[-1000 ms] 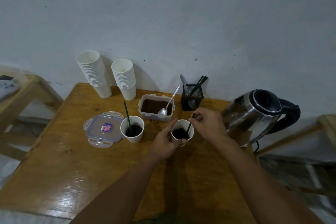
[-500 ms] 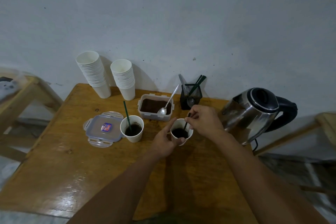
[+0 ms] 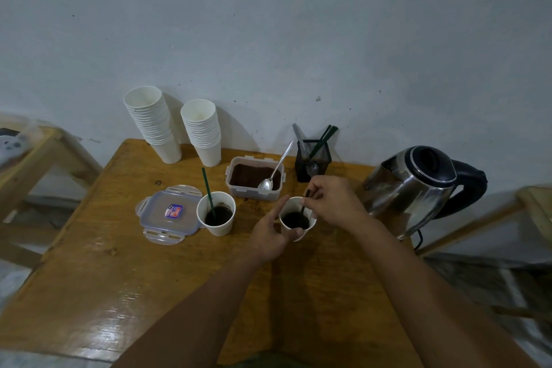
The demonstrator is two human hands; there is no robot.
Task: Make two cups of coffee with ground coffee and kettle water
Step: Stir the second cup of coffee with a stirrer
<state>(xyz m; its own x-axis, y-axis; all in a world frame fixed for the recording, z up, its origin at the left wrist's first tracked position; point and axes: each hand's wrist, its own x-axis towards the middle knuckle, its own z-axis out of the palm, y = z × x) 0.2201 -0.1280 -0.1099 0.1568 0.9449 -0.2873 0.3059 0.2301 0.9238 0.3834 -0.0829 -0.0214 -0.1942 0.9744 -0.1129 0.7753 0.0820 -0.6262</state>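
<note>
Two white paper cups of dark coffee stand on the wooden table [image 3: 119, 278]. The left cup [image 3: 219, 225] has a green stir stick [image 3: 206, 188] standing in it. My left hand [image 3: 270, 233] holds the right cup [image 3: 303, 233] by its side, thumb and fingers around it. My right hand [image 3: 331, 199] pinches a dark stir stick [image 3: 304, 205] whose end dips into that cup's coffee. Behind the cups sits an open plastic container of ground coffee [image 3: 255, 178] with a metal spoon [image 3: 274, 172] resting in it. The steel kettle [image 3: 418, 188] stands at the right.
The container's lid [image 3: 170, 213] lies left of the left cup. Two stacks of paper cups [image 3: 155, 124] stand against the wall. A black mesh holder [image 3: 313, 160] with sticks and cutlery is behind my right hand. Wooden frames flank the table on both sides.
My right hand has shifted slightly left over the cup while moving the stir stick around in the coffee. My left hand keeps hold of the cup.
</note>
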